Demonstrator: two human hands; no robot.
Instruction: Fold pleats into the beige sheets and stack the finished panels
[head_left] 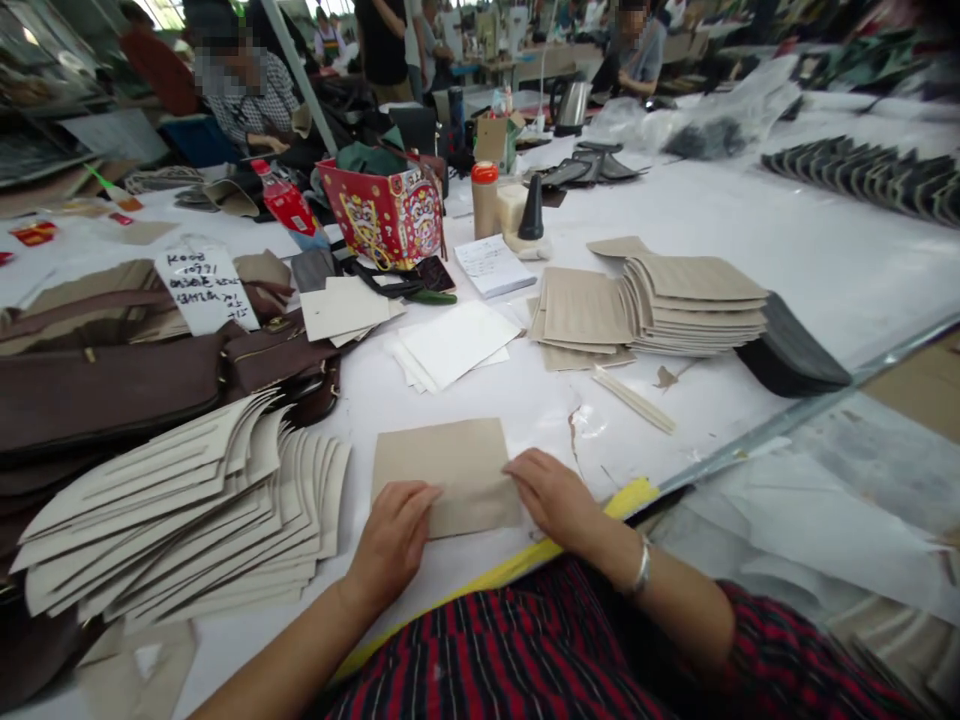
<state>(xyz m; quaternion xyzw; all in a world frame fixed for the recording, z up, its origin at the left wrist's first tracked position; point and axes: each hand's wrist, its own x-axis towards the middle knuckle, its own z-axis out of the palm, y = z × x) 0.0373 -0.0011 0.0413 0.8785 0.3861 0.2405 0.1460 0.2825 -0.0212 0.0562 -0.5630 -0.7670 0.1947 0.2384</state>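
The left hand [399, 530] pinches the lower left part of a flat, rectangular beige panel [454, 455]; the right hand [553, 498] pinches its right edge. The panel is near the edge of the white counter [705, 210], right of fanned off-white sheets [217, 510].

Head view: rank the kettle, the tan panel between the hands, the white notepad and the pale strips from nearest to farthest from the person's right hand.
1. Tan panel: immediately left of the right hand.
2. Pale strips: ahead and to the right.
3. White notepad: farther ahead, slightly left.
4. Kettle: farthest, well ahead, beyond the notepad.
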